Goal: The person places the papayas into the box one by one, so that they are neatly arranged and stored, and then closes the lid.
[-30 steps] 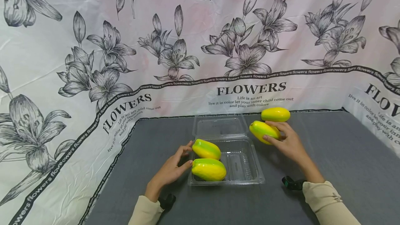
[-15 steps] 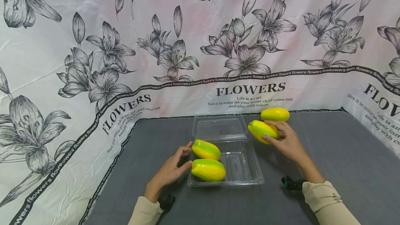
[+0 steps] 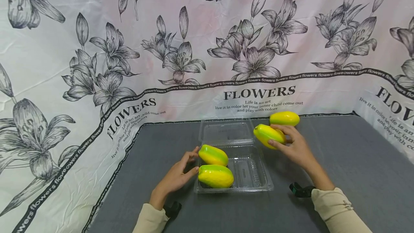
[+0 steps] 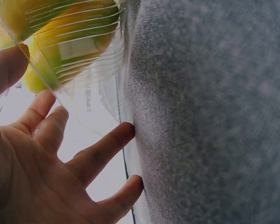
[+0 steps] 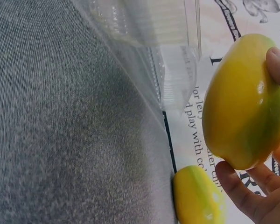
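My right hand [image 3: 297, 148] grips a yellow-green papaya [image 3: 268, 136] between thumb and fingers, just beyond the right rim of a clear plastic clamshell box [image 3: 266, 166]. In the right wrist view this papaya [image 5: 245, 102] is lifted off the grey surface. Two more papayas lie side by side in the left half of the box, a rear papaya [image 3: 213, 155] and a front papaya [image 3: 216, 176]. At the box's left side is my left hand [image 3: 177, 175], fingers spread. The left wrist view shows its thumb and fingertips [image 4: 45, 99] at the clear rim.
Another papaya [image 3: 284, 118] lies at the back of the grey table [image 3: 226, 211], behind the right hand. The box's lid [image 3: 227, 131] is folded back toward the flower-printed backdrop [image 3: 181, 103]. Both wrists wear dark camera straps.
My right hand has moved slightly left with its papaya, closer to the box. The left hand, the box and the other papayas stay where they were.
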`<action>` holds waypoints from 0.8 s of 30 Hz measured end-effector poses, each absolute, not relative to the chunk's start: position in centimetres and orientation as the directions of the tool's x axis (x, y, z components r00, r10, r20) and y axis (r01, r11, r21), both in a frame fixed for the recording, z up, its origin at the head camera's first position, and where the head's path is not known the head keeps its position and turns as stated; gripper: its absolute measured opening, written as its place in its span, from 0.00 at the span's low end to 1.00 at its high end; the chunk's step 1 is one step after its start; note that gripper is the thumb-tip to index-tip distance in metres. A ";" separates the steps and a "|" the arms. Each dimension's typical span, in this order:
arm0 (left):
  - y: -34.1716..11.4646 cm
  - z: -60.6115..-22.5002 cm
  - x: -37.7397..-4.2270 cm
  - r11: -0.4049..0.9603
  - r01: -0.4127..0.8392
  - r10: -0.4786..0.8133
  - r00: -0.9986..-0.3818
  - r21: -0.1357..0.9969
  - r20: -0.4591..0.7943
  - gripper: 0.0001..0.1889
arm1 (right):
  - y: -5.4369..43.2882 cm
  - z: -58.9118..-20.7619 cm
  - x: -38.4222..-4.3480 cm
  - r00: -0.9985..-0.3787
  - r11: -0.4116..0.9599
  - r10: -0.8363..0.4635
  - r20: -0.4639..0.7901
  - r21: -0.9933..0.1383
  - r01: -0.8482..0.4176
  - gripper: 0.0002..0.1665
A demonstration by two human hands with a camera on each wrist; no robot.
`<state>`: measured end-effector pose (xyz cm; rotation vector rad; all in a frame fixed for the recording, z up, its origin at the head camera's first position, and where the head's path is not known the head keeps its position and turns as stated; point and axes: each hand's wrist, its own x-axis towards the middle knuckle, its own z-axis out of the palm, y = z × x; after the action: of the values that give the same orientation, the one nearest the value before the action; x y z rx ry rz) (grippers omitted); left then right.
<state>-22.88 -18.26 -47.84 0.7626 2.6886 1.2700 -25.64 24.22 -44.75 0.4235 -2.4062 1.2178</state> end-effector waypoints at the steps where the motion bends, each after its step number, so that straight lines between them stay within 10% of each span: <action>1: -18.2 -47.8 -22.9 0.535 0.403 0.464 -0.875 0.742 0.141 0.25 | 24.2 -44.6 -25.6 -0.871 0.572 -0.086 0.484 -0.691 -0.441 0.33; 24: -17.8 -47.7 -23.3 0.542 0.388 0.455 -0.881 0.746 0.128 0.24 | 23.0 -43.5 -25.9 -0.865 0.564 -0.148 0.480 -0.677 -0.473 0.31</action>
<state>-23.29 -17.76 -47.66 0.7363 2.6859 1.2680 -25.89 22.98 -43.50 0.5052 -2.4309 1.2125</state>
